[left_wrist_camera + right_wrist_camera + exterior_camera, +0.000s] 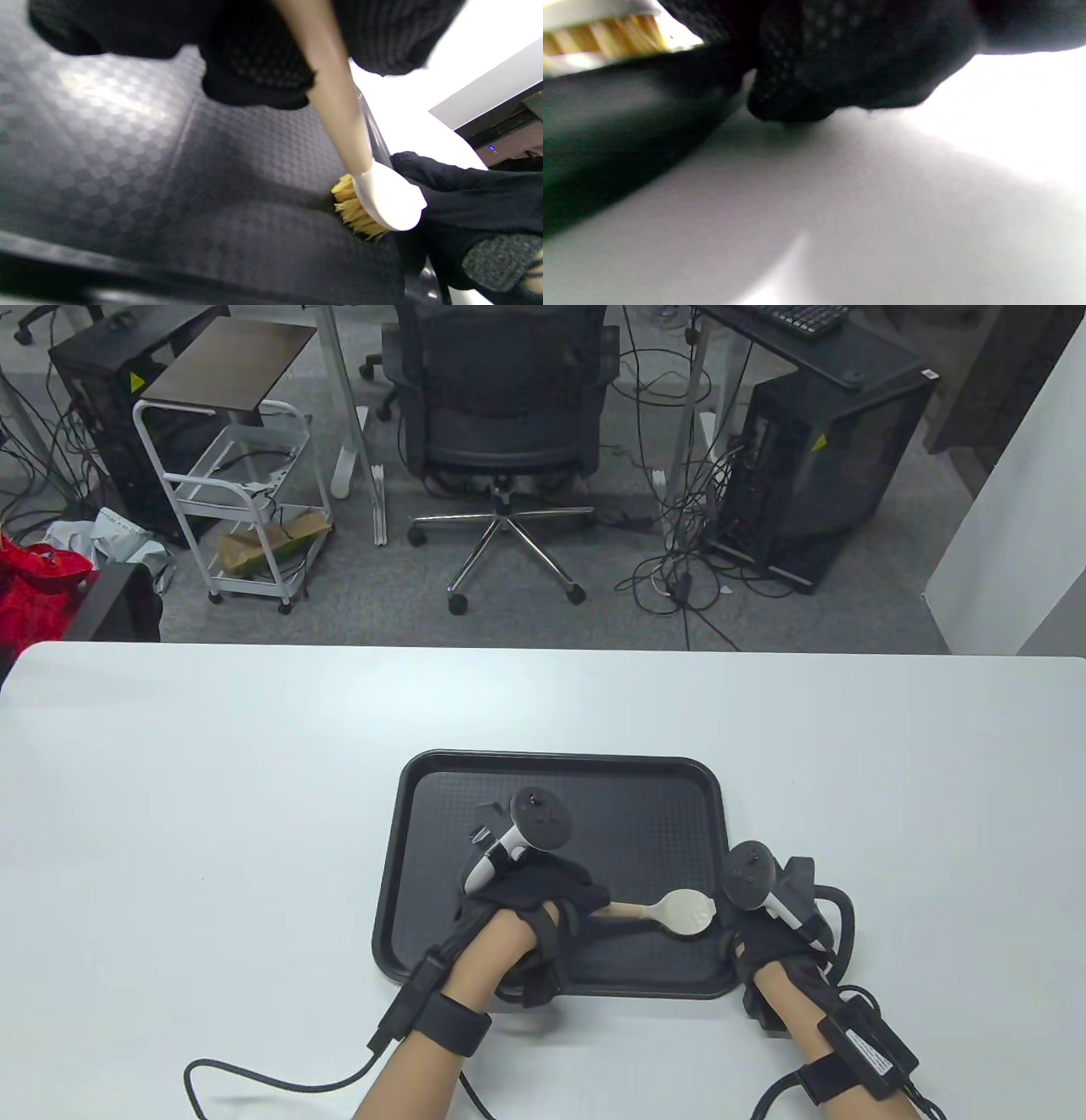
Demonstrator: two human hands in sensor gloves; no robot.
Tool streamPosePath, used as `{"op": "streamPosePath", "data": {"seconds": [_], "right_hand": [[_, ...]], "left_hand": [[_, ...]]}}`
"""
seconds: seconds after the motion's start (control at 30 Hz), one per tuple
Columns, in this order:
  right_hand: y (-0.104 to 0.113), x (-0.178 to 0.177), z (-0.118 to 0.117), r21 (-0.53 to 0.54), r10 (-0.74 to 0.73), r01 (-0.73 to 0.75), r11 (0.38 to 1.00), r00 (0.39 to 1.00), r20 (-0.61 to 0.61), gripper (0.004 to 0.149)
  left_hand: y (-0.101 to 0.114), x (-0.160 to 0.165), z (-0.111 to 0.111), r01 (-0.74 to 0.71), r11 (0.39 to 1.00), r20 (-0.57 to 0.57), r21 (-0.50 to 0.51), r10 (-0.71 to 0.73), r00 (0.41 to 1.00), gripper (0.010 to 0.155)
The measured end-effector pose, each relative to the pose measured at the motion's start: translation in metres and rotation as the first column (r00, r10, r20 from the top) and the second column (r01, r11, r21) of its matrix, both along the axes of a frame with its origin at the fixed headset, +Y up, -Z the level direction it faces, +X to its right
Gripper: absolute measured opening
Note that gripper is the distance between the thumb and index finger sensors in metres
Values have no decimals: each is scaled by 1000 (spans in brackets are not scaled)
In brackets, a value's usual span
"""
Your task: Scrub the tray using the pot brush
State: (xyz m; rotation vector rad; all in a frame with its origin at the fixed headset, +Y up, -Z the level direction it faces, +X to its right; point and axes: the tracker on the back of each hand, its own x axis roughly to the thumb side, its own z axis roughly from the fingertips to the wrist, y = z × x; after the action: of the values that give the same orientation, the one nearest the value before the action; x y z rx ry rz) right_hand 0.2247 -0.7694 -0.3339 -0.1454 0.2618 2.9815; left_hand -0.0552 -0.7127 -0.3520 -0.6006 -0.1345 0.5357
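Observation:
A black textured tray [594,797] lies on the white table near the front. My left hand [543,899] grips the pale handle of the pot brush [687,912], whose round white head sits at the tray's right front part. In the left wrist view the yellow bristles [354,207] press on the tray floor [127,148]. My right hand [764,933] holds the tray's right front rim; its fingers are mostly hidden. In the right wrist view a gloved finger [814,80] rests at the tray edge [606,140] on the table, with the bristles [598,36] above.
The white table [212,814] spreads wide on both sides of the tray. Glove cables [280,1082] trail off the front edge. An office chair [505,407], a white cart [246,500] and computer towers stand on the floor beyond the table.

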Motion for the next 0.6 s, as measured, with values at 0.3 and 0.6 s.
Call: {"op": "streamPosePath", "data": {"seconds": [0.3,0.6], "right_hand": [[0,0,0,0,0,0,1000,1000,0,59],[0,-1,0,2,4,-4,1000,1000,1,59]], "left_hand": [[11,-36,-7,57,998,-26,-39,-58,998,56],[13,-79,-11,125,983,-55,-137,-134,989,56]]}}
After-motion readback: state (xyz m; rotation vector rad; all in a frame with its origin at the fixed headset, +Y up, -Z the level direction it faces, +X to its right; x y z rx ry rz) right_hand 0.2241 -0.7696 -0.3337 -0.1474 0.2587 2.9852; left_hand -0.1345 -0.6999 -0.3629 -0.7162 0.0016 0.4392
